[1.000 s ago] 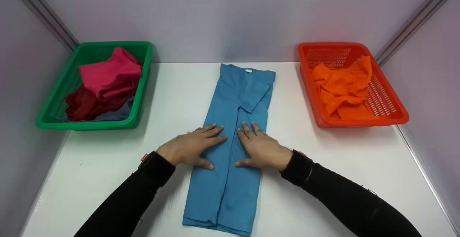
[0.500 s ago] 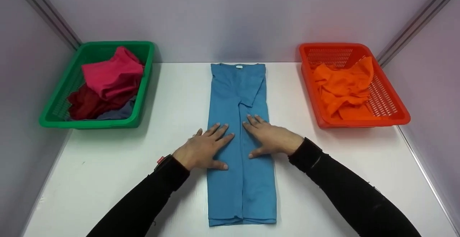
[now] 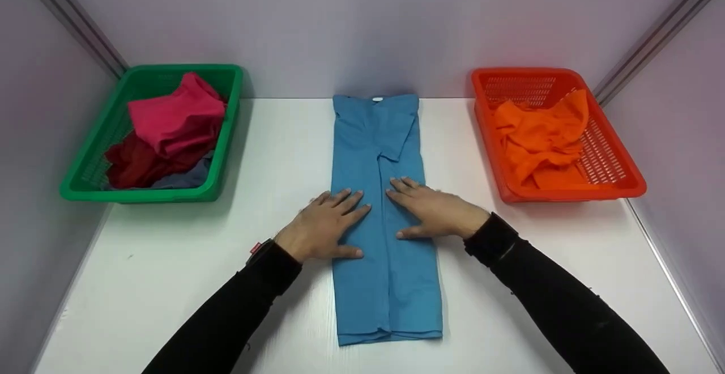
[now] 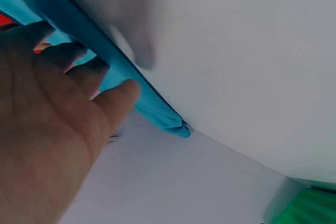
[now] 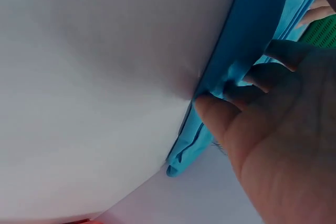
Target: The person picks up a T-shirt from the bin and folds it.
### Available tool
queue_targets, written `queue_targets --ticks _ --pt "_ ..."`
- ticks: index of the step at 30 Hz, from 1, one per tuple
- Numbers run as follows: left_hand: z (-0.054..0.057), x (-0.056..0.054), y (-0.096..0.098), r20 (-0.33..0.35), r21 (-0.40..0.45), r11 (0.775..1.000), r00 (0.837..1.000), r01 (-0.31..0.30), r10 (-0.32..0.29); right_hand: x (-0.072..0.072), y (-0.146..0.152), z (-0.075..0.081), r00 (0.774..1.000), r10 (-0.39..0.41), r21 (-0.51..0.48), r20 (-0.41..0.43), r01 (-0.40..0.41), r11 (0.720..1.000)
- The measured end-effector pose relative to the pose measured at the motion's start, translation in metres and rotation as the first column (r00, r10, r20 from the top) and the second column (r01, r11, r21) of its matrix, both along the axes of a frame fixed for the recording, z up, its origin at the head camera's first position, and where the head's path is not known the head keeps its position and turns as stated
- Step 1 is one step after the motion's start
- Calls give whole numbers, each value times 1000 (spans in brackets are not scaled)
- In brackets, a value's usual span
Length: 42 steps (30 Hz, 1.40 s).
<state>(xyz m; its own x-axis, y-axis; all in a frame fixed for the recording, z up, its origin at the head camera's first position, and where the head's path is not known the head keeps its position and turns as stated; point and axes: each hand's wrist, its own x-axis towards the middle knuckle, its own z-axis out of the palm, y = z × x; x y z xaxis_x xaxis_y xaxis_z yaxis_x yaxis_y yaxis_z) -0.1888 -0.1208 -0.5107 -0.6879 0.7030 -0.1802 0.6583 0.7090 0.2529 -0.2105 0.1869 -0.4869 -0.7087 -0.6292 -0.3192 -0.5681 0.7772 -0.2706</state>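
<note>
A blue shirt (image 3: pixel 362 289), folded into a long strip with its collar end at the back wall, lies on the white table. A pointed flap shows near that end, below a small white label. My left hand (image 3: pixel 325 226) rests on the left half of the strip, fingers spread and fairly straight. On the right half, my right hand (image 3: pixel 436 209) lies with its fingers extended toward the centre seam. In the left wrist view, the left fingertips touch the blue cloth (image 4: pixel 152 103). The right wrist view has the right fingertips against the other side of the cloth (image 5: pixel 247 30).
At the back left stands a green basket (image 3: pixel 224 158) holding pink (image 3: pixel 178 113), dark red (image 3: pixel 136 161) and grey-blue cloths (image 3: pixel 187 175). A red basket (image 3: pixel 614 153) with orange cloth (image 3: pixel 541 136) stands at the back right. Light panel walls (image 3: pixel 362 28) enclose the table (image 3: pixel 187 272).
The blue shirt's near end has swung to the right, so the strip now lies straighter, then slid slightly toward the back wall. Both hands have moved right with it, fingers still spread on the cloth.
</note>
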Motion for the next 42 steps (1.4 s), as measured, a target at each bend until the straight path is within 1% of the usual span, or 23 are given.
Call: queue_targets --ticks 3,4,6,9,11,14,18,21,23,24,25,27,29,30,32,34,35,36,37,38,39,40,42 --pt "2 10 -7 -79 -7 998 994 69 -69 14 7 0 998 46 22 -37 -45 999" --pt "9 15 -7 -75 -19 996 993 88 -89 19 10 1 998 55 31 -36 -54 998" --pt "10 23 -12 -100 -25 991 986 135 -137 31 17 1 997 74 41 -32 -73 996" --pt "11 35 -21 -85 -28 981 978 191 -193 46 31 3 995 101 38 -9 -100 994" --pt "12 41 -28 -60 -22 975 973 221 -222 55 41 5 993 117 29 9 -117 993" --pt "13 49 -38 3 -3 974 974 227 -227 65 55 7 992 120 28 36 -121 992" --pt "14 56 -48 108 21 983 977 183 -184 73 66 6 993 111 32 41 -113 993" --pt "12 61 -48 159 24 987 974 159 -160 80 65 2 992 116 27 40 -118 993" --pt "9 64 -45 158 25 987 974 161 -163 86 61 -1 990 134 26 35 -135 990" --pt "7 66 -43 143 20 985 975 171 -172 89 59 -3 989 148 24 28 -148 989" --pt "6 68 -40 122 10 983 975 184 -184 92 56 -4 986 165 24 15 -165 986" --pt "3 72 -35 53 -1 973 972 231 -231 98 51 -7 977 209 33 -28 -208 977" --pt "-1 75 -30 -36 -7 955 955 295 -295 104 47 -8 958 270 53 -100 -266 963" --pt "-2 77 -27 -84 -10 943 939 333 -332 106 45 -9 943 302 61 -140 -296 953" --pt "-5 79 -22 -177 -12 911 896 411 -407 110 42 -9 896 376 88 -235 -366 927" --pt "-6 79 -18 -242 -15 882 855 470 -459 110 40 -9 846 436 105 -307 -425 899" --pt "-5 78 -17 -260 -11 871 840 491 -476 109 39 -9 826 457 106 -329 -449 887" --pt "-4 78 -16 -267 -2 865 833 502 -485 108 40 -8 816 469 99 -339 -465 880" --pt "-2 76 -16 -264 17 863 834 505 -484 105 40 -7 812 474 86 -342 -475 876" --pt "1 74 -16 -250 45 866 845 498 -473 102 41 -5 821 466 68 -331 -471 879" --pt "4 72 -17 -224 78 873 862 481 -455 98 42 -3 840 442 36 -314 -455 890" --pt "7 70 -17 -192 125 882 883 454 -428 95 43 0 864 408 -3 -294 -428 904" --pt "14 64 -19 -101 242 897 930 369 -354 87 45 5 920 303 -106 -247 -337 936"
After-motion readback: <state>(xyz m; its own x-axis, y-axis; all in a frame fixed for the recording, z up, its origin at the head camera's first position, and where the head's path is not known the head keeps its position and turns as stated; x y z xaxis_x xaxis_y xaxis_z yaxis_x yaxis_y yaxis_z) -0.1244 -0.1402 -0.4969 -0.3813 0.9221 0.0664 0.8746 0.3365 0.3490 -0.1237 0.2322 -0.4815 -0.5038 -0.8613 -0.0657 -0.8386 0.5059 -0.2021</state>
